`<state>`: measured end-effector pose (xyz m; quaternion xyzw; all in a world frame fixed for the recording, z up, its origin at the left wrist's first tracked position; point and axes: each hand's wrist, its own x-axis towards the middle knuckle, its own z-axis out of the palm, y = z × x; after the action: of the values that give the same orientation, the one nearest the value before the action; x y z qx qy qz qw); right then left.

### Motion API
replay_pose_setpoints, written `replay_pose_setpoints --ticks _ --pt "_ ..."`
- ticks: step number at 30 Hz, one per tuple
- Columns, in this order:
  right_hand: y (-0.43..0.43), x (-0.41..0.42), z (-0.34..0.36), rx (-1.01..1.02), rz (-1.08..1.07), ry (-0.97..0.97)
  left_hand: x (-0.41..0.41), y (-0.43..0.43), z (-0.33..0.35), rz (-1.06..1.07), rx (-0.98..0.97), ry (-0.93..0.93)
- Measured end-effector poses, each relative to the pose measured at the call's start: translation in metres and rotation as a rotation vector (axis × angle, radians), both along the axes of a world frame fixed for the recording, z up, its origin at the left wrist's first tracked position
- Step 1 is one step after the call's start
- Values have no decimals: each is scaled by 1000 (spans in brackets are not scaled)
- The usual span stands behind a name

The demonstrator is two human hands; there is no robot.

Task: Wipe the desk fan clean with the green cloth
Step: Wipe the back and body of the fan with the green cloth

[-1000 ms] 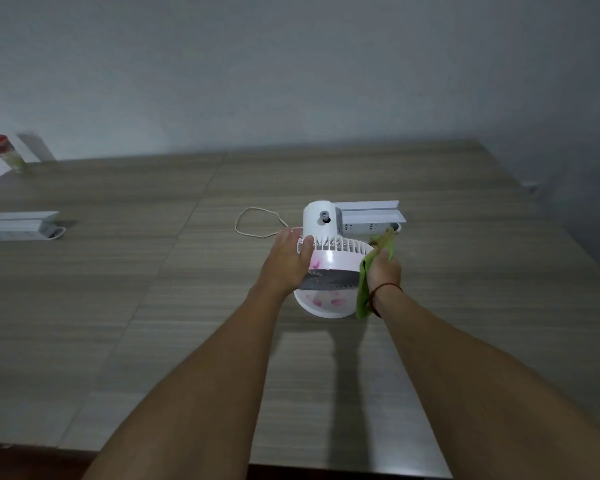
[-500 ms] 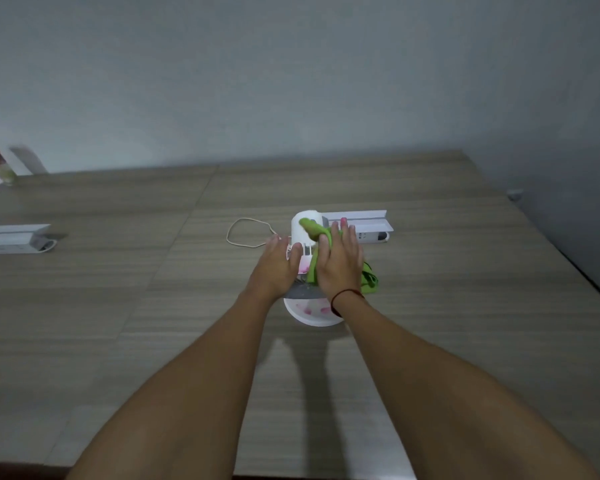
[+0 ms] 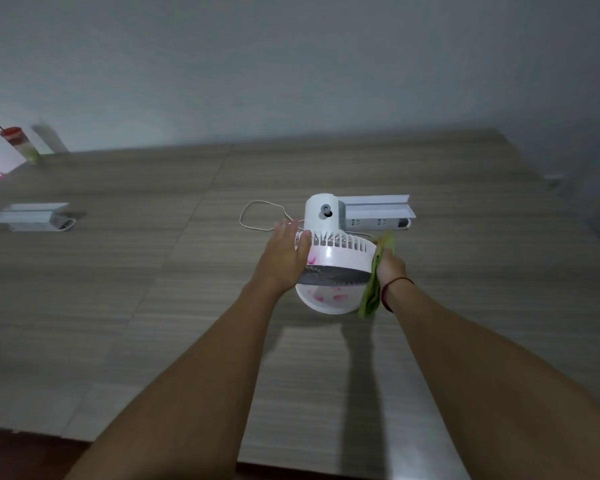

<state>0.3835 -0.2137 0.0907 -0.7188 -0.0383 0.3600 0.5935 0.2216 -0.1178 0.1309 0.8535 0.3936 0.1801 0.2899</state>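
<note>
A white desk fan (image 3: 336,252) stands mid-table on a round base with pink marks, its motor housing pointing away from me. My left hand (image 3: 284,258) presses flat against the fan's left rim, fingers stretched out. On the fan's right edge my right hand (image 3: 388,266) holds the green cloth (image 3: 373,292), which hangs down beside the grille and base. A red string circles that wrist.
A white power strip (image 3: 378,216) lies just behind the fan, with a thin cord loop (image 3: 257,216) to its left. Another white strip (image 3: 32,216) sits at the far left, and a red-capped bottle (image 3: 20,143) by the wall. The wooden table (image 3: 153,271) ends near me.
My right hand has slid with the green cloth from the top of the fan down to its right edge. The left hand stays on the left rim.
</note>
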Motion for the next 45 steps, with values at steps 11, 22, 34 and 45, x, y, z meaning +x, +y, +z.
replay_pose_setpoints --ticks 11,22,34,45 --pt "22 -57 42 -113 46 -761 15 6 9 69 -21 36" --pt "16 -21 11 60 -87 -418 13 5 9 33 -63 8" --pt "5 -8 -9 50 -85 53 10 20 8 29 -75 46" --pt "23 -54 59 221 201 -761 17 18 18 19 -141 -1"
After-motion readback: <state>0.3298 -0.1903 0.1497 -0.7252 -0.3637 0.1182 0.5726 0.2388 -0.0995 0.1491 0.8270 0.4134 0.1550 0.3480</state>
